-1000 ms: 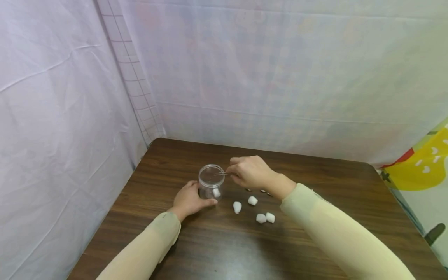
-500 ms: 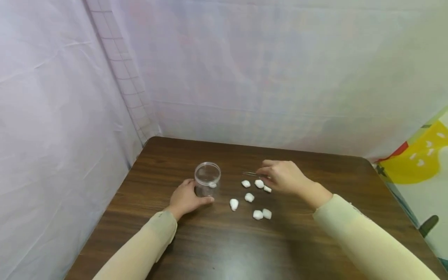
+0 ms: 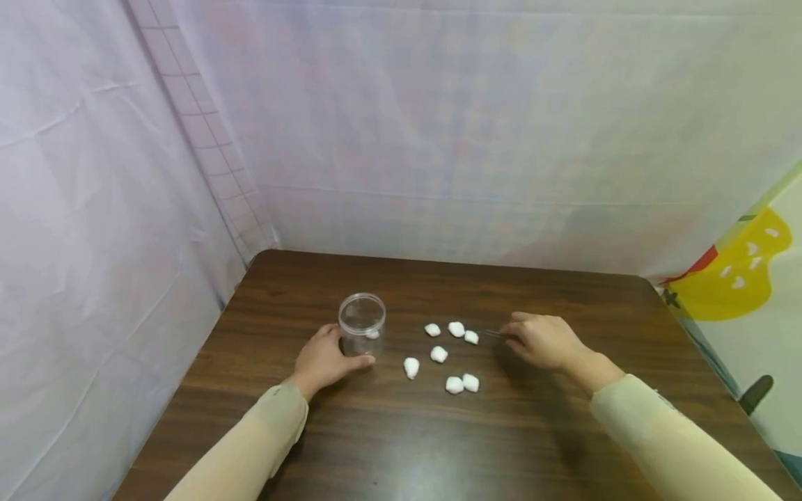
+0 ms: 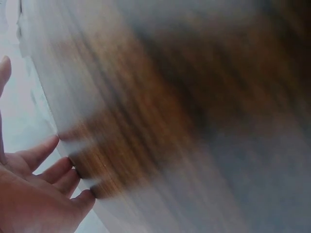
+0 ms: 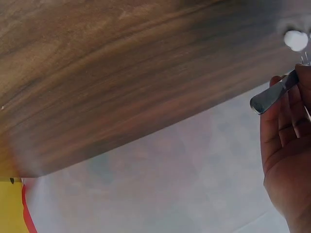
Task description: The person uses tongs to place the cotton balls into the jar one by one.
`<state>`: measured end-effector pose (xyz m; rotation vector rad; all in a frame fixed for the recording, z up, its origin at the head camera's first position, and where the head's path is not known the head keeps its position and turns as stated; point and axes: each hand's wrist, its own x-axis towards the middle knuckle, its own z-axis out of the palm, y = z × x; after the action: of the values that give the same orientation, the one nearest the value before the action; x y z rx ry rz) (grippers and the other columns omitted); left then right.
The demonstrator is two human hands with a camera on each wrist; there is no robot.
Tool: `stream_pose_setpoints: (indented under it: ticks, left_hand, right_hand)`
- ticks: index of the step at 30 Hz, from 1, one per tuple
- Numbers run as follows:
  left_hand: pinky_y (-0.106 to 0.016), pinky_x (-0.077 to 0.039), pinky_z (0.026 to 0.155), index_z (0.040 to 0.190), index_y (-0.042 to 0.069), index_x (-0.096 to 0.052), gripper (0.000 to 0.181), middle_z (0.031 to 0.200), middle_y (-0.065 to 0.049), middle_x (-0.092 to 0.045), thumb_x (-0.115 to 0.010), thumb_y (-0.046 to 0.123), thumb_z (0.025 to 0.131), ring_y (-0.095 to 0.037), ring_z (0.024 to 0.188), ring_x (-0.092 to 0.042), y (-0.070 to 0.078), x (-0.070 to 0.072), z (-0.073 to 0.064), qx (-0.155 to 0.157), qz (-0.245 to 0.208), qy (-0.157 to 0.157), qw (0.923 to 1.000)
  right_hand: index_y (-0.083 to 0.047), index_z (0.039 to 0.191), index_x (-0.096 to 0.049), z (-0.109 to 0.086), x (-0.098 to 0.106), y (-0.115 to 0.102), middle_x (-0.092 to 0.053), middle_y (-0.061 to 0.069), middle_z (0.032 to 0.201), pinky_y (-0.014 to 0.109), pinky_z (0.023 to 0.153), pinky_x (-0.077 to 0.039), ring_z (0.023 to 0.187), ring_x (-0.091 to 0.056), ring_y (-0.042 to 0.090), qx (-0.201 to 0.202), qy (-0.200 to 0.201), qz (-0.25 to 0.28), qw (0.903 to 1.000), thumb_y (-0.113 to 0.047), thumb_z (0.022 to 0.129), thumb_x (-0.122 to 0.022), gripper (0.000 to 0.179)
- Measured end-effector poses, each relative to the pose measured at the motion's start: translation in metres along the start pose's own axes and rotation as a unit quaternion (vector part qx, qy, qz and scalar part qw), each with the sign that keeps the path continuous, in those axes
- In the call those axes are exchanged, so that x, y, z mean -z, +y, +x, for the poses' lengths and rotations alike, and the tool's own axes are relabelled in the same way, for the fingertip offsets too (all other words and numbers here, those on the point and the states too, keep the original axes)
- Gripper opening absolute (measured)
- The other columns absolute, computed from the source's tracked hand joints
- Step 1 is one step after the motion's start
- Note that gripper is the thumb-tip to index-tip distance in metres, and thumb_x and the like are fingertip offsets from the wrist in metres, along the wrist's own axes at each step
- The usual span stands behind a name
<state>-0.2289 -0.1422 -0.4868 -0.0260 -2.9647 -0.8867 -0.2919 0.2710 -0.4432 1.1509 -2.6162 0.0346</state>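
Note:
In the head view my left hand (image 3: pixel 324 363) cups the side of a clear jar (image 3: pixel 348 328), thumb at its front and fingers behind. One white cotton ball (image 3: pixel 372 335) shows inside the open-topped jar. In the left wrist view the fingers (image 4: pixel 62 182) are spread and bent, and the jar is out of frame. My right hand (image 3: pixel 544 340) pinches metal tweezers (image 3: pixel 492 333), their tips pointing left, close to a cotton ball (image 3: pixel 471 337). Nothing shows between the tips. The right wrist view shows the tweezers' flat rounded end (image 5: pixel 267 99) sticking out from the fingers.
Several more cotton balls lie between the hands, including one near the jar (image 3: pixel 411 367) and a touching pair (image 3: pixel 454 385) toward the front. The brown wooden table (image 3: pixel 326 445) ends at a white curtain (image 3: pixel 438 139) behind. A yellow patterned cloth (image 3: pixel 727 285) hangs at right.
My right hand with the tweezers has moved from over the jar's rim rightward, down beside the cotton balls. The left hand has stayed at the jar; the head view has shifted slightly.

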Motion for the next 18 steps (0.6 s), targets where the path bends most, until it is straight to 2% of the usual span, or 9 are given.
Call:
stream_pose_setpoints:
  ticks: [9,18]
  left_hand:
    - [-0.051,-0.038,0.092,0.128,0.017,-0.054,0.086,0.132,-0.01,-0.047,-0.071,0.067,0.061,-0.03,0.116,-0.046,-0.002,-0.004,0.001,0.003,0.004,0.0,1.0]
    - [-0.05,-0.038,0.092,0.128,0.017,-0.054,0.086,0.131,-0.01,-0.047,-0.07,0.068,0.061,-0.029,0.116,-0.047,0.0,-0.004,0.001,0.005,0.006,0.001,1.0]
  right_hand:
    - [-0.017,0.091,-0.071,0.004,-0.012,0.001,-0.049,-0.009,0.077,0.029,0.042,-0.041,0.054,-0.048,0.007,-0.009,-0.011,0.001,0.9999,-0.022,0.077,-0.071,0.015]
    - [-0.016,0.091,-0.071,0.008,-0.017,-0.001,-0.049,-0.009,0.075,0.03,0.043,-0.043,0.052,-0.048,0.007,0.007,-0.023,0.001,0.9997,-0.021,0.076,-0.073,0.016]
